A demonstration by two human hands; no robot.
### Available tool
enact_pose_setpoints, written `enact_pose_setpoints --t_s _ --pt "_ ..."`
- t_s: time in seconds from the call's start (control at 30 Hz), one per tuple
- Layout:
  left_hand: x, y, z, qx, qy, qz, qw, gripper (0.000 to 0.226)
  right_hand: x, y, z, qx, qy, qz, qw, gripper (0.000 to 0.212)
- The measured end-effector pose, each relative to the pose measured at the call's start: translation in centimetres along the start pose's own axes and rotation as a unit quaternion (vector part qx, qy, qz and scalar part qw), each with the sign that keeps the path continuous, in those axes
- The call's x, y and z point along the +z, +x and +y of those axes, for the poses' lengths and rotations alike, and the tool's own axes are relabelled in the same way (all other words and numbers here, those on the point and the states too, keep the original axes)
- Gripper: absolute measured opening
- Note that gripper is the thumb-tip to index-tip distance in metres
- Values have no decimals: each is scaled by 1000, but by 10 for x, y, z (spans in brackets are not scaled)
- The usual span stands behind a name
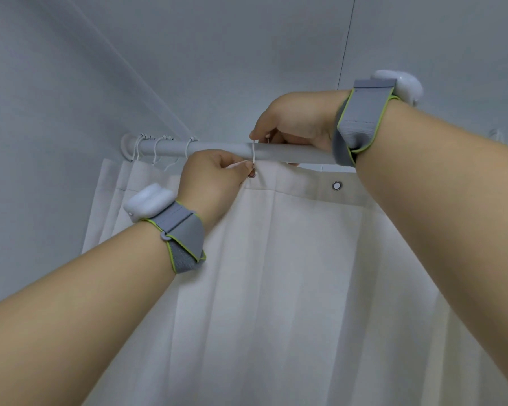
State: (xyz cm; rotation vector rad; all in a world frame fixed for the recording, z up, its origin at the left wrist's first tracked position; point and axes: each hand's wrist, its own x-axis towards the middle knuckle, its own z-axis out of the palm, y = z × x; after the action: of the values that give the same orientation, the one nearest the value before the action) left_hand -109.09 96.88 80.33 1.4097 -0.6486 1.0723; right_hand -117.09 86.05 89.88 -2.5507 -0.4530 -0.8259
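Upper left, three hung hooks (159,141) carried the curtain (291,259). Mid-frame, the left hand (214,174) pinched its hem; the right hand (296,121) pinched a fourth hook (253,155) on the rod (217,149) (one free eyelet (337,185) waited, centre right).

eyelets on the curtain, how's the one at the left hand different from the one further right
The left eyelet is half hidden by the left hand, which pinches the curtain there; the right eyelet shows whole, untouched. The hook held by the right hand reaches down to the left eyelet; the right eyelet has none. The left eyelet sits nearer the rod than the right eyelet. Both are round metal rings in the top hem.
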Motion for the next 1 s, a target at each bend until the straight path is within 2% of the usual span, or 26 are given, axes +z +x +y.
enact_pose_setpoints --t_s 0.13,0.27,0.4,0.6,0.73,0.8,0.87,1.0 --pt "-2 2 9 -37 -14 -24 999 23 -2 0 1 -4 6 -19 1000 17" --pt "2 -1 9 -33 -11 18 999 18 -2 -2 -1 1 -4 -52 999 15" --pt "9 -2 8 -39 -18 58 997 19 -3 0 0 6 27 -44 999 15" --pt "8 -1 15 -67 -3 8 998 15 -2 9 1 -23 -38 -26 999 25" --pt "4 -1 12 -40 52 -10 998 21 -7 6 6 -31 -35 -82 996 18" --pt "4 0 9 -32 64 -10 997 20 -9 5 7 -26 -45 -113 992 27" --pt "3 -1 7 -11 88 -9 996 17 -11 6 8 -28 -42 -123 991 32" --pt "-6 -7 1 59 108 19 992 8 -12 4 11 -36 -3 -119 992 27"
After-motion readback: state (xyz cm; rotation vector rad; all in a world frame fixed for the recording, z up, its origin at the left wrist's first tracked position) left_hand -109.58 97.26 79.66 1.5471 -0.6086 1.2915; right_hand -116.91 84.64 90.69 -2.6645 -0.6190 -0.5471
